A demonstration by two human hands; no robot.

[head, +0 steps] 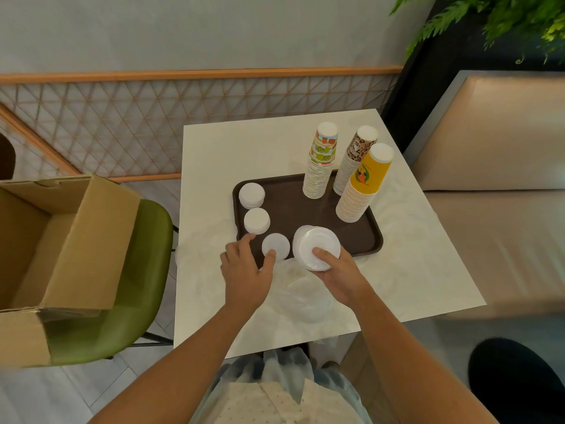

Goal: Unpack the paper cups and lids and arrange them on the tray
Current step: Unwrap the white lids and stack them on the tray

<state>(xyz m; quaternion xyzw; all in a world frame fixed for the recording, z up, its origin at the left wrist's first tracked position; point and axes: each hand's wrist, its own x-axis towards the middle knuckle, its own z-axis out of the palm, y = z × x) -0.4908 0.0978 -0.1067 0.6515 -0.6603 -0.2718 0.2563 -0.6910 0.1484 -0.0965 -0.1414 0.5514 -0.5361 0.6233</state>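
Our right hand [342, 280] pinched the likely light, slippery stack of white plastic lids [318, 240] by its rim; our spread left hand [244, 273] touched a smaller white pile [277, 243].

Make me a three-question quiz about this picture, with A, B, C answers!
1. Where is the box? A on the floor; B on the green chair; C on the table.
2. How many cup stacks stand on the tray? A two; B three; C five.
3. What is the right hand doing? A lying flat; B gripping a cup; C holding a stack of lids.
Answers: 1 B, it sits on the seat; 2 B, three stand at the tray's far side; 3 C, its thumb presses the lids.
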